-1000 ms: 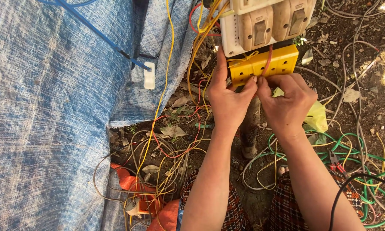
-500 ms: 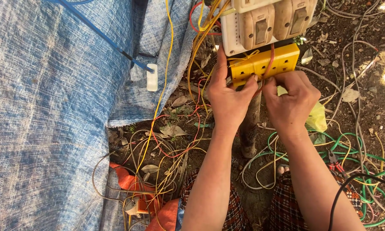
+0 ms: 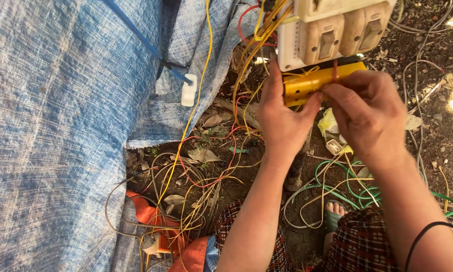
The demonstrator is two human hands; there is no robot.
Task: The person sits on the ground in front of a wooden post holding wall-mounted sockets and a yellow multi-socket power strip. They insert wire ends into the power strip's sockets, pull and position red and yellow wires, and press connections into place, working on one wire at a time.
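Under the switch board (image 3: 337, 32), both hands (left (image 3: 282, 121), right (image 3: 370, 113)) pinch a red wire (image 3: 334, 70) against the yellow block (image 3: 312, 83).

Packages: I see one crumpled yellow wrapper (image 3: 328, 122) on the ground, just below my right hand's (image 3: 370, 118) fingers, beside the left hand (image 3: 285, 121).
Labels: none I can make out.
Signs: none.
Screens: none.

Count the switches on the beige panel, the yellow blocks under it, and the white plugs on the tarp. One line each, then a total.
Switches: 2
Yellow block: 1
White plug: 1
Total: 4
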